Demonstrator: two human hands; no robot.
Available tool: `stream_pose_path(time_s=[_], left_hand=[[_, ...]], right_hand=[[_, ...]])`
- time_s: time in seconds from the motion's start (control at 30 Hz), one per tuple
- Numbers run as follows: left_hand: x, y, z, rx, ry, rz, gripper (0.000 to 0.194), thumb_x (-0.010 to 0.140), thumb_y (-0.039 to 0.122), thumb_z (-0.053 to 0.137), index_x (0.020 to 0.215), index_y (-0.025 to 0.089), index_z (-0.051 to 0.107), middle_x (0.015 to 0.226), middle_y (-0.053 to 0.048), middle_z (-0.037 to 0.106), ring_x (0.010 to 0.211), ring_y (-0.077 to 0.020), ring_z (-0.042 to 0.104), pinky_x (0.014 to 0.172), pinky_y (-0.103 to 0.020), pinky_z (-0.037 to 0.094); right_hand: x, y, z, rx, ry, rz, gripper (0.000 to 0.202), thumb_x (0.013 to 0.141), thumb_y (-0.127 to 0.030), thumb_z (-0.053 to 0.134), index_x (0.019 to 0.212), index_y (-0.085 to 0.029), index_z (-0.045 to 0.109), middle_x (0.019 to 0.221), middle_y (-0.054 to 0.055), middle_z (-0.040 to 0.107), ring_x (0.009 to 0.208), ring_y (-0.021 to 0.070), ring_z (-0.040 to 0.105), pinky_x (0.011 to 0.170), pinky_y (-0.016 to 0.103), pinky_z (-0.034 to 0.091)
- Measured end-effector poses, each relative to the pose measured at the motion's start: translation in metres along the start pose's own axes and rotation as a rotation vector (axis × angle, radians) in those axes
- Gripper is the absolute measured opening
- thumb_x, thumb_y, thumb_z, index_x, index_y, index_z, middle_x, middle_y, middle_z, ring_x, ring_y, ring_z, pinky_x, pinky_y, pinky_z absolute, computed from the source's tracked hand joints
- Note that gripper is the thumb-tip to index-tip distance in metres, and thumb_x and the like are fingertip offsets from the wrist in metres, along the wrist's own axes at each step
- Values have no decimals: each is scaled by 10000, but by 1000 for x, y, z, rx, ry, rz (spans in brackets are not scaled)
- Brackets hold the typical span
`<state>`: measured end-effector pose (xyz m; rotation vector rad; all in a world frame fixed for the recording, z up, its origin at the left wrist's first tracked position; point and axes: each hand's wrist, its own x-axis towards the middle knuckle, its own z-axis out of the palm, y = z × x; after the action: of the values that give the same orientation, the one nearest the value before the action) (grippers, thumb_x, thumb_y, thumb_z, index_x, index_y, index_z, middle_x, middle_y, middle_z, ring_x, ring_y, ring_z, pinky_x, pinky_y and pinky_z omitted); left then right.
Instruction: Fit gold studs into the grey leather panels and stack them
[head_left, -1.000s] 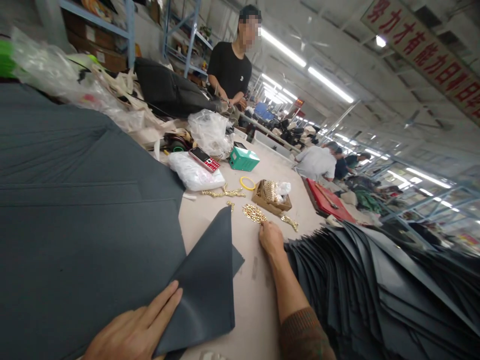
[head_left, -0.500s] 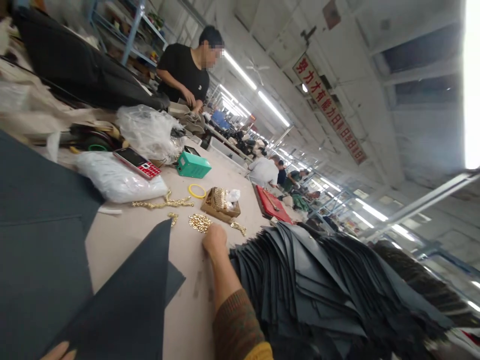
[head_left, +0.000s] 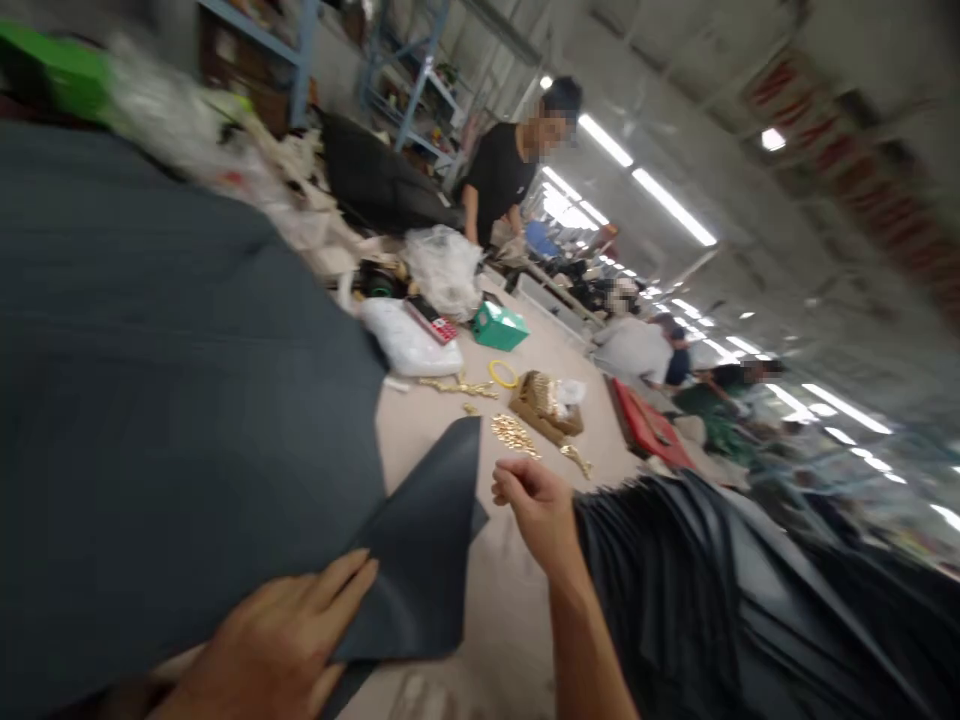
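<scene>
sheet (head_left: 426,545) is pinned by flat left hand (head_left: 285,635); beside it, right hand (head_left: 537,500) is curled, contents unclear. gold pieces (head_left: 513,434) likely being fetched; careful placement needed.

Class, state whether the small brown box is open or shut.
Open: the box shows gold material and white wrapping above its rim.

There are two hands, one left hand (head_left: 277,630) and one right hand (head_left: 538,500). I count one folded dark piece (head_left: 424,560), one green box (head_left: 500,328), one brown box (head_left: 534,418), one yellow ring (head_left: 492,377), one phone (head_left: 431,322), one white packet (head_left: 412,348) and one clear bag (head_left: 444,272). Two gold bunches (head_left: 576,459) lie there, and one pile of gold bits (head_left: 513,435), too many to count. The dark sheets (head_left: 675,580) on the right are too many and too blurry to count
</scene>
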<state>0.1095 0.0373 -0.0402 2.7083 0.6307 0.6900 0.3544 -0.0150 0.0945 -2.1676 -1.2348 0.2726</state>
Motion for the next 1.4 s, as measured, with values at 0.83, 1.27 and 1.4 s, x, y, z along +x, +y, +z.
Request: stream_pose_path(time_s=[0.83, 1.27, 1.4], left_hand=[[2, 14, -44, -39, -231, -33, 400, 849, 253, 543, 1238, 156, 530, 1088, -80, 623, 842, -239, 584, 690, -392, 454], [1, 13, -40, -66, -265, -29, 397, 893, 290, 530, 1273, 175, 507, 1110, -78, 611, 856, -231, 575, 708, -386, 450], [0, 14, -40, -57, -271, -31, 393, 895, 289, 522, 1270, 172, 516, 1120, -83, 611, 848, -235, 575, 697, -390, 456]], right_hand=[[-17, -58, 76, -80, -668, -78, 136, 788, -161, 585, 702, -181, 688, 612, -26, 646, 563, 109, 574, 522, 207, 372], [-5, -71, 79, -155, -775, -12, 137, 756, -125, 591, 689, -175, 699, 563, -23, 635, 533, 106, 574, 488, 193, 374], [3, -81, 80, -233, -848, 15, 155, 723, -105, 591, 622, -174, 686, 512, -26, 613, 503, 102, 567, 447, 180, 356]])
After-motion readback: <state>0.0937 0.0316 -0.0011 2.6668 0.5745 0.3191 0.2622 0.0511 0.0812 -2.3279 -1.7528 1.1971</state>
